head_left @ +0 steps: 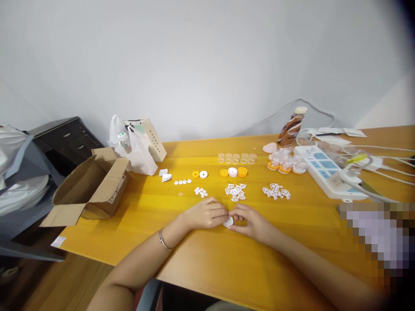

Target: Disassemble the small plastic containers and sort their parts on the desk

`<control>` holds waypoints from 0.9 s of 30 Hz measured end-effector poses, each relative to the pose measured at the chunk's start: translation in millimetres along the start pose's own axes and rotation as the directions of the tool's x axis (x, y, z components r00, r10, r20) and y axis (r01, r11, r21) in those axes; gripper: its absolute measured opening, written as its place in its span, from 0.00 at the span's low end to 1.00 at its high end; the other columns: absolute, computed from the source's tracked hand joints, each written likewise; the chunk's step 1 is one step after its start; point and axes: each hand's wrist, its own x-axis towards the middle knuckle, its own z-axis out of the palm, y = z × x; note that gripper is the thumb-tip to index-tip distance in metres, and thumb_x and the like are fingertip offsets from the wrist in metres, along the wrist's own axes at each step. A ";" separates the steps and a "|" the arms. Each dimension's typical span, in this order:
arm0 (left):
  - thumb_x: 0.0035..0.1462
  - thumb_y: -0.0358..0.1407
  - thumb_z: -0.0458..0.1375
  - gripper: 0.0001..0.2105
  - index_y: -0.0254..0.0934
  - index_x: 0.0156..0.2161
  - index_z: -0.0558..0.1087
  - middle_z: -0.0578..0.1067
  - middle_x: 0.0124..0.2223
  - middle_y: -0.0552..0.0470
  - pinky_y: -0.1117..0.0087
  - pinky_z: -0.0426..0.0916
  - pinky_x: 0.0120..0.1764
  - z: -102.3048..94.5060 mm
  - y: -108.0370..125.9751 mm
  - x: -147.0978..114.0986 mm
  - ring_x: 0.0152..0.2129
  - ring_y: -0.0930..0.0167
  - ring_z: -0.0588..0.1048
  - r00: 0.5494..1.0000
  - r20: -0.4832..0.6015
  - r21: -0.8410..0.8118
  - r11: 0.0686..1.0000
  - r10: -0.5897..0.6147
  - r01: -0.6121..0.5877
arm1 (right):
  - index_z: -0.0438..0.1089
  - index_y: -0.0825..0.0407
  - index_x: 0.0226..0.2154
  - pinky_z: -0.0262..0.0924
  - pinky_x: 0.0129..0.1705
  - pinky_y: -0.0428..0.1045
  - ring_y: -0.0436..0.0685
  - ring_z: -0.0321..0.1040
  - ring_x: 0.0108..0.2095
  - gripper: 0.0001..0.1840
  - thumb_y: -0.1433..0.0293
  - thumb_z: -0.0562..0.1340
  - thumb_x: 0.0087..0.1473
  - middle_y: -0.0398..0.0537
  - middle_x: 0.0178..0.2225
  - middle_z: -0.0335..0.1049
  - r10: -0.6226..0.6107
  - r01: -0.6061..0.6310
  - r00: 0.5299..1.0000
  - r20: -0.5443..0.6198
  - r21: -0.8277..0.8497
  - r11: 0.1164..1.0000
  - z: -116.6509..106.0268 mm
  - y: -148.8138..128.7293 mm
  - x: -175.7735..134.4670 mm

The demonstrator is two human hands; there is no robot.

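Near the front of the wooden table, my left hand (210, 214) and my right hand (248, 221) meet at a small round white plastic piece (228, 222). My right thumb and fingers curve around its right side. The left fingers are closed against its left and upper edge, partly hiding it. Just beyond my hands lies a pile of white openwork plastic parts (236, 191), with a second group of white parts (276, 191) to the right. Small white discs (201, 191) sit beyond my left hand. Yellow and white round caps (232, 172) stand in a row farther back.
Clear plastic rings (236, 158) line the back, near assembled clear-and-orange pieces (285, 162). A brown bottle (292, 126) and a white power strip (327, 172) with cables stand right. An open cardboard box (106, 207), a plastic bag (141, 151) and foil pieces (166, 177) are left.
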 end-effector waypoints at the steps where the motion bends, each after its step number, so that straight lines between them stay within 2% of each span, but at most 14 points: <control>1: 0.61 0.29 0.48 0.08 0.34 0.38 0.69 0.75 0.38 0.48 0.69 0.61 0.37 0.7 0.2 0.2 0.37 0.72 0.72 1.000 -0.006 0.015 1.000 0.013 -0.012 | 0.70 0.51 0.30 0.59 0.32 0.48 0.53 0.63 0.30 0.09 0.64 0.65 0.45 0.44 0.25 0.65 0.001 -0.001 1.000 0.001 0.003 1.000 0.0 0.1 0.1; 8: 0.60 0.29 0.50 0.07 0.33 0.38 0.70 0.75 0.40 0.46 0.69 0.64 0.38 1.5 -0.7 -1.3 0.38 0.72 0.72 0.997 -0.018 0.082 0.994 0.069 -0.067 | 0.71 0.52 0.30 0.59 0.31 0.48 0.53 0.63 0.29 0.08 0.66 0.65 0.45 0.44 0.25 0.65 0.008 -0.009 1.000 0.014 0.018 1.000 -0.7 -1.0 1.1; 15: 0.59 0.29 0.51 0.06 0.32 0.37 0.70 0.75 0.40 0.45 0.70 0.66 0.38 2.5 1.2 -1.8 0.37 0.71 0.72 0.995 -0.036 0.095 0.992 0.092 -0.088 | 0.71 0.50 0.31 0.60 0.31 0.48 0.53 0.63 0.29 0.10 0.62 0.63 0.47 0.45 0.25 0.65 0.024 -0.024 1.000 0.010 0.034 0.999 -1.1 -2.9 0.2; 22: 0.60 0.30 0.50 0.07 0.33 0.38 0.70 0.75 0.40 0.47 0.69 0.65 0.39 5.8 1.6 -2.8 0.37 0.72 0.72 0.998 -0.038 0.047 0.998 0.049 -0.047 | 0.71 0.51 0.31 0.59 0.31 0.48 0.54 0.63 0.29 0.11 0.61 0.63 0.47 0.45 0.25 0.65 0.028 -0.028 0.999 0.018 0.022 0.999 -1.6 -4.1 0.7; 27: 0.60 0.33 0.50 0.07 0.35 0.38 0.70 0.76 0.37 0.51 0.68 0.61 0.46 5.0 1.9 0.9 0.35 0.74 0.72 0.996 -0.060 -0.106 0.993 -0.059 0.052 | 0.71 0.51 0.31 0.59 0.31 0.47 0.53 0.62 0.29 0.10 0.62 0.63 0.47 0.44 0.25 0.65 0.020 -0.020 1.000 0.013 0.007 1.000 -1.7 -4.2 1.2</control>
